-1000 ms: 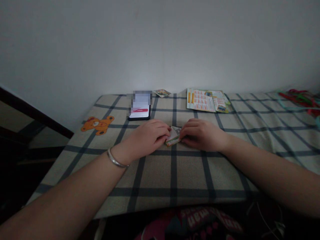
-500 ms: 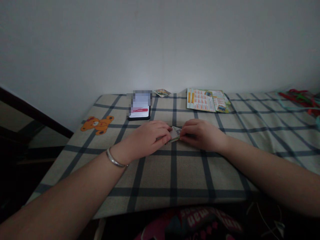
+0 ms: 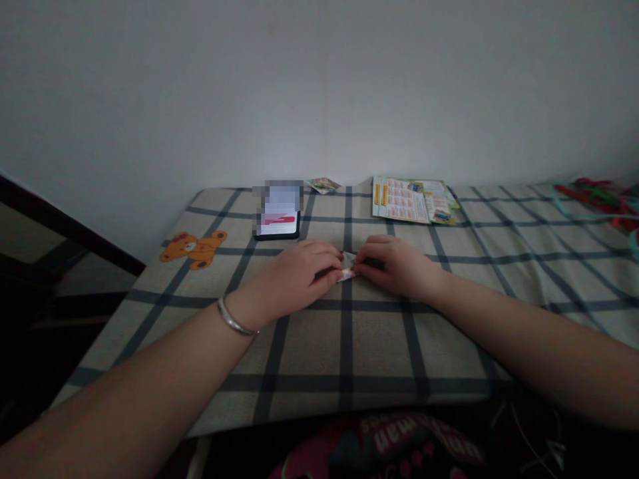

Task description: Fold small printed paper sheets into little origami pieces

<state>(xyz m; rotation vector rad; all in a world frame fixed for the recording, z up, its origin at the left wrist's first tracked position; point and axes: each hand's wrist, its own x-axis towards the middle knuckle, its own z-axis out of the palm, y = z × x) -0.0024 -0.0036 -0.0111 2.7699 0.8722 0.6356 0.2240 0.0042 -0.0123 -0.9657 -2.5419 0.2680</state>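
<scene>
A small folded piece of printed paper (image 3: 347,267) lies low over the checked tablecloth, between my two hands. My left hand (image 3: 304,271), with a silver bangle on its wrist, pinches the paper's left side between thumb and fingers. On the other side, my right hand (image 3: 397,266) has its thumb and fingertips closed on the paper's right edge. Much of the paper is hidden by my fingers, so its full shape does not show.
A lit phone (image 3: 279,213) lies beyond my left hand, beside a small folded paper piece (image 3: 323,185) near the wall. Printed sheets (image 3: 407,199) lie at the back. Coloured strips (image 3: 599,199) are at the far right. A bear picture (image 3: 194,249) is on the checked cloth (image 3: 319,346).
My right hand has moved slightly left, closer to my left hand. Less of the paper shows now, and a coloured printed part of it has come into sight near the fingertips.
</scene>
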